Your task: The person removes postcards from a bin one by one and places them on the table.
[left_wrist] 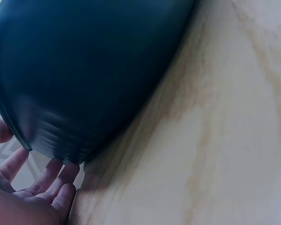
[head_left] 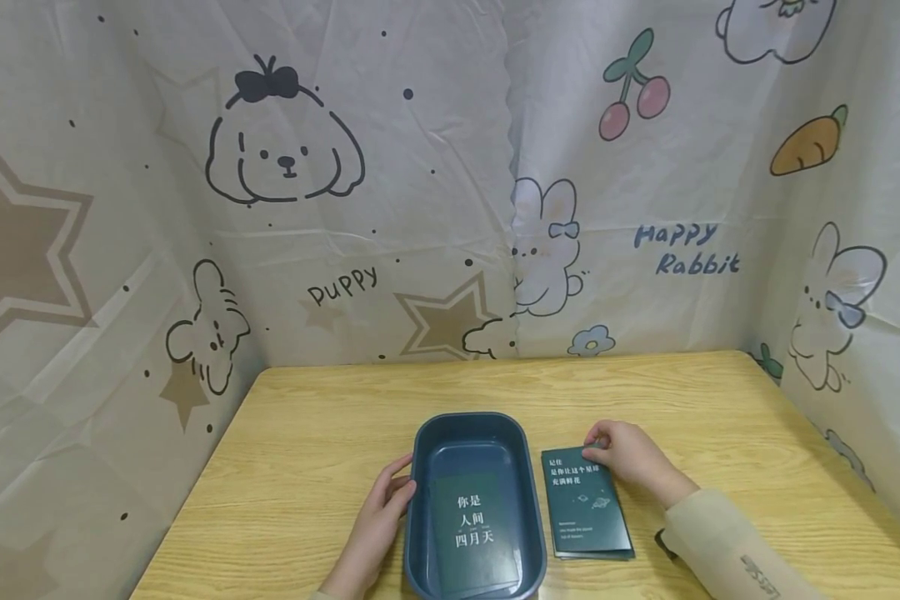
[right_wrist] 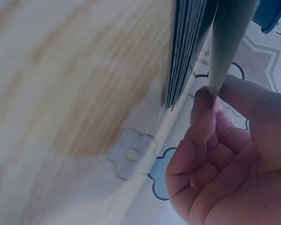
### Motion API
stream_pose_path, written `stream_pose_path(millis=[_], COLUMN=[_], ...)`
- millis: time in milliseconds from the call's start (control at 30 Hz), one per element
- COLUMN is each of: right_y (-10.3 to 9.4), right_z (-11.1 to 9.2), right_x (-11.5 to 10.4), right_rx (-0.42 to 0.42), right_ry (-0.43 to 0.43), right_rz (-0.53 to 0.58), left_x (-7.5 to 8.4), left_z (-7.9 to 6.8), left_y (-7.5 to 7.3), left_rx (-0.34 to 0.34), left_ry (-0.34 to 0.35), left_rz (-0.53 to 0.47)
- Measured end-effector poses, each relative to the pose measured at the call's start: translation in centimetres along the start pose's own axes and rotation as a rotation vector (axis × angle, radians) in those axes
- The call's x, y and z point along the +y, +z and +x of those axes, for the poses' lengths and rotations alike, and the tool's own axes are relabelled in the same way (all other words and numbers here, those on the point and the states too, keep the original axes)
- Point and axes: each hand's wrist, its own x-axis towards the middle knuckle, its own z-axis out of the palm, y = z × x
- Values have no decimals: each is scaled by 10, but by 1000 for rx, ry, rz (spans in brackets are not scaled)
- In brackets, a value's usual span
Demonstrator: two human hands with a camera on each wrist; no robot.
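Note:
A dark blue rectangular tub [head_left: 528, 492] stands on the table with a green card [head_left: 474, 558] with white Chinese characters lying inside it. My left hand [head_left: 378, 508] rests its fingertips against the tub's outer left side; the left wrist view shows those fingers [left_wrist: 49, 176] on the ribbed wall. To the right of the tub lies a stack of green cards [right_wrist: 187, 51]. At its far edge my right hand [head_left: 633, 458] pinches the top card [head_left: 585, 508] between thumb and forefinger. In the right wrist view this card's edge is raised apart from the stack.
The wood-grain table [head_left: 307, 433] is enclosed at the back and both sides by a pale curtain [head_left: 435, 208] printed with cartoon animals and stars. A small dark object [head_left: 664, 543] shows beside the right sleeve [head_left: 727, 542], partly hidden.

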Motion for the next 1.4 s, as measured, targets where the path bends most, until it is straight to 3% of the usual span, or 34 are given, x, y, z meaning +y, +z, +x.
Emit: stream_pose_path(millis=[733, 1400], right_y=[3, 5], right_z=[-2, -3], right_x=[-5, -4], right_rx=[55, 55], right_ry=[-83, -73], right_rz=[-171, -234], left_x=[2, 3], left_z=[-2, -2], left_y=[0, 1], left_rx=[-1, -1], left_ry=[5, -2], left_rz=[-1, 1])
